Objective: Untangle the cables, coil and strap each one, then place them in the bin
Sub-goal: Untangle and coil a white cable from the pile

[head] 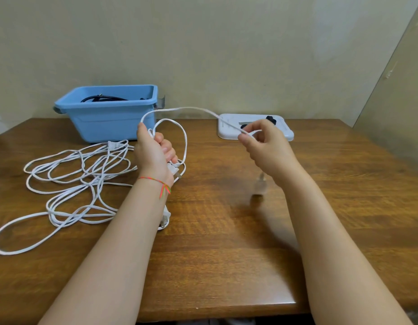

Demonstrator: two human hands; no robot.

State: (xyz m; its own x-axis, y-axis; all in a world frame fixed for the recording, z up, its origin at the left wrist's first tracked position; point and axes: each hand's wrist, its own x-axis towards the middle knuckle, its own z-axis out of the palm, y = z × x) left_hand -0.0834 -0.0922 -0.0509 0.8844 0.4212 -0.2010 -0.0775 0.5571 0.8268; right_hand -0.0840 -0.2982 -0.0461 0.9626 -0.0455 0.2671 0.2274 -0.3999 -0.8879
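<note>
My left hand [154, 153] grips a small coil of white cable [185, 141] above the table, with a plug end sticking out below the fist. A strand of that cable arcs to the right to my right hand [265, 143], which pinches it between thumb and fingers. A blurred plug [261, 181] hangs under my right hand. A tangle of white cable [81, 181] lies spread on the table's left side. The blue bin [109, 118] stands at the back left with a black cable [102, 98] inside.
A white tray [229, 132] at the back centre carries black straps [270, 119]. Another white plug [164, 219] lies beneath my left forearm. The wooden table [226, 254] ends at a front edge close to me; a wall stands behind.
</note>
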